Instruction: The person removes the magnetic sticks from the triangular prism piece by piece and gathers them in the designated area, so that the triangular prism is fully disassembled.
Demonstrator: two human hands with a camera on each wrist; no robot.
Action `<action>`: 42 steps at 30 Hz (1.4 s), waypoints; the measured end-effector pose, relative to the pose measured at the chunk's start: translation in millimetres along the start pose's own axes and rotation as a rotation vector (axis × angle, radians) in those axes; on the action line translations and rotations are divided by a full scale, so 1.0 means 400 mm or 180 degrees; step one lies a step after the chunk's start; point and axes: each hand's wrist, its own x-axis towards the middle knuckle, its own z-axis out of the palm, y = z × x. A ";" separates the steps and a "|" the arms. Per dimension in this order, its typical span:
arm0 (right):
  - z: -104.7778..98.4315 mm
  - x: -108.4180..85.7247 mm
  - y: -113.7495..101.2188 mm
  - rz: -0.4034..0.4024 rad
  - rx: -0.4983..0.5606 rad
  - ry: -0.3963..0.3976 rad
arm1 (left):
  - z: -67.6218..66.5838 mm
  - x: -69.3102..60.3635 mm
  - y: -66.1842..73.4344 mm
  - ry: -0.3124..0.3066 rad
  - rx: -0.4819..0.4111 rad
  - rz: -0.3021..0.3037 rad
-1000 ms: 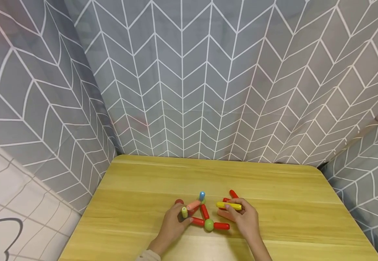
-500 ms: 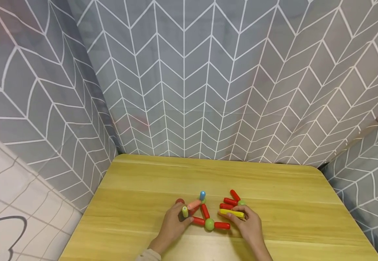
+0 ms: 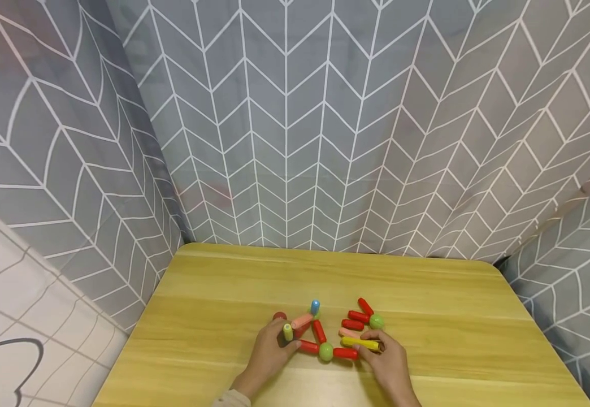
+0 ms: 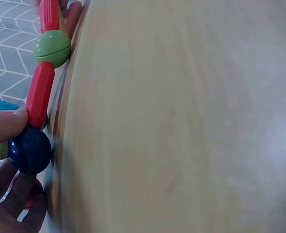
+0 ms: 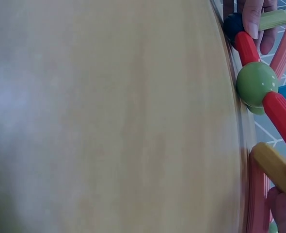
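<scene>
My left hand (image 3: 269, 349) grips the joined rods and balls at a dark blue ball (image 4: 30, 150), its thumb against a red rod (image 4: 40, 94). A green ball (image 3: 326, 351) joins red rods, one of them pointing right. Also on this structure are a light green rod (image 3: 287, 332), a pink rod (image 3: 302, 321) and a blue rod (image 3: 315, 307). My right hand (image 3: 390, 362) pinches a yellow rod (image 3: 360, 343) close to the right end of the structure. A loose pink rod (image 3: 349, 333) lies just beyond the yellow one.
Behind my right hand lie a red rod (image 3: 352, 324) and a green ball (image 3: 376, 321) with red rods beside it. A red ball (image 3: 280, 315) shows behind my left hand. The wooden table (image 3: 213, 282) ends at a patterned grey curtain (image 3: 300, 141).
My right hand has moved toward the near edge with the yellow rod, away from the red rods and green ball, which now show more fully. My left hand has stayed in place.
</scene>
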 end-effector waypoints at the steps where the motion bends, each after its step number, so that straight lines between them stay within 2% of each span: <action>1: 0.001 0.000 0.002 -0.0014 -0.0037 -0.0007 | 0.000 -0.001 -0.001 -0.0004 -0.0019 -0.0006; 11: 0.010 -0.003 0.010 -0.0379 -0.0343 0.0030 | -0.007 0.002 0.003 -0.0066 -0.0074 -0.0079; 19: 0.014 -0.004 0.012 -0.0483 -0.0500 0.0013 | -0.006 0.001 0.003 -0.0039 -0.0169 -0.0071; 27: 0.016 -0.003 0.017 -0.0574 -0.0661 0.0015 | 0.001 0.000 0.005 0.0030 0.0032 -0.0121; 37: 0.015 -0.003 0.017 -0.0565 -0.0861 -0.0067 | 0.003 -0.003 0.001 0.0021 0.0084 -0.0104; 42: 0.019 -0.005 0.018 -0.0654 -0.0905 -0.0038 | 0.003 -0.005 0.000 0.0071 0.0107 -0.0084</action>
